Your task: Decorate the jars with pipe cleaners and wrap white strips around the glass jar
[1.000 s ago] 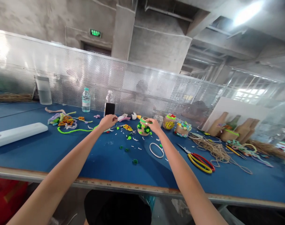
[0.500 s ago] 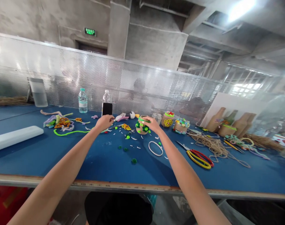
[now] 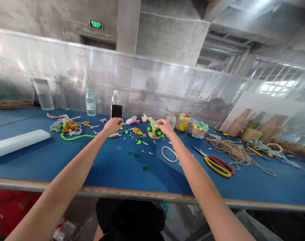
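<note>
Head view: hands apart; left hand has fingertips bunched, contents unclear. Between them, the jar touches the right hand, grip unclear; steadying it lightly should spare its green puffs.

Left hand and right hand reach forward, both curled.

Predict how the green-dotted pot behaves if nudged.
The green-dotted pot stands upright, so it'd probably slide or tip before rolling. Its green pompoms stick out, likely making it bumpy to grip, perhaps apt to snag.
</note>
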A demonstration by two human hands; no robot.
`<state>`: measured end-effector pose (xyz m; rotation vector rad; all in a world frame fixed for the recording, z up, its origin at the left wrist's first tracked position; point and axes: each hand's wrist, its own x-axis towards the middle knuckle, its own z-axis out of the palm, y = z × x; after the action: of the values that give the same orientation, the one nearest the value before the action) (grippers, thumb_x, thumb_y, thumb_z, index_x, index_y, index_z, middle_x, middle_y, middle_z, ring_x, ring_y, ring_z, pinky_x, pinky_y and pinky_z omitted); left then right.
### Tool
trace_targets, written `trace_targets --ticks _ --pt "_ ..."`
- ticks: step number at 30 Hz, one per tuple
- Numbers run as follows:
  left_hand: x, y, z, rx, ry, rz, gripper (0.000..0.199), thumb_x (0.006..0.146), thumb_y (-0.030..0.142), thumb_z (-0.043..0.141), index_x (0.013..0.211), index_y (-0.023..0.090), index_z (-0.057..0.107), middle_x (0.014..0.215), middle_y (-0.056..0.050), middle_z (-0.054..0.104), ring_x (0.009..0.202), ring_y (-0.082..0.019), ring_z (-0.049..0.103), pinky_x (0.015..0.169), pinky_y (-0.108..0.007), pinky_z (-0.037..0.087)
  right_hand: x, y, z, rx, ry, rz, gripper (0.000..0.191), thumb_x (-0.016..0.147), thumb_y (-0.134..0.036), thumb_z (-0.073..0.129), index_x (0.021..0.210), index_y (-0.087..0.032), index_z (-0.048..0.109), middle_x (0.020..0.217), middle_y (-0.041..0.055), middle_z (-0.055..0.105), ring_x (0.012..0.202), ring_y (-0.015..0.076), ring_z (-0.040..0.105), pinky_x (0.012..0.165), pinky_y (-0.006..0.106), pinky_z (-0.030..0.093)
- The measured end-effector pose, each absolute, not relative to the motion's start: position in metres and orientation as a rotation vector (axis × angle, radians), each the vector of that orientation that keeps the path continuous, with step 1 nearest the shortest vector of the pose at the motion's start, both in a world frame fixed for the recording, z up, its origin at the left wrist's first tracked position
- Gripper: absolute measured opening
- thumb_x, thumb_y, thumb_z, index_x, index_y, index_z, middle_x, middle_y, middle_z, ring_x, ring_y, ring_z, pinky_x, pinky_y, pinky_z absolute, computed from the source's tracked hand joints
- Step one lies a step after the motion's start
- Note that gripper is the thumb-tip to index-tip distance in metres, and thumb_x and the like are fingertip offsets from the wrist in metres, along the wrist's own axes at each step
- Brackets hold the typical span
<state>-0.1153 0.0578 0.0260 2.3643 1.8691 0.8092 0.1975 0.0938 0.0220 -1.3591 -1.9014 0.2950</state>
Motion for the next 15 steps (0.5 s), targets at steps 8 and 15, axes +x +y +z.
trace_targets --ticks 8,15 --pt "-0.124 0.069 0.019 2.366 1.925 0.754 0.026 0.094 0.032 0.056 0.112 0.014 0.059 0.111 -0.008 0.062 0.095 -0.020 0.062 0.083 -0.039 0.054 0.200 0.092 0.026 -1.312 -1.912 0.304 0.022 0.091 -0.031 0.060 0.104 -0.012 0.063 0.105 0.0063 0.065 0.094 0.0178 0.063 0.084 0.039 0.053" --pt "-0.101 0.076 -0.011 2.558 1.804 0.583 0.030 0.093 0.031 0.057 0.118 0.015 0.057 0.120 -0.010 0.058 0.103 -0.023 0.060 0.087 -0.043 0.053 0.205 0.081 0.034 -1.155 -1.862 0.196 0.025 0.087 -0.025 0.060 0.109 -0.015 0.068 0.105 0.0089 0.072 0.095 0.0199 0.067 0.085 0.034 0.051"
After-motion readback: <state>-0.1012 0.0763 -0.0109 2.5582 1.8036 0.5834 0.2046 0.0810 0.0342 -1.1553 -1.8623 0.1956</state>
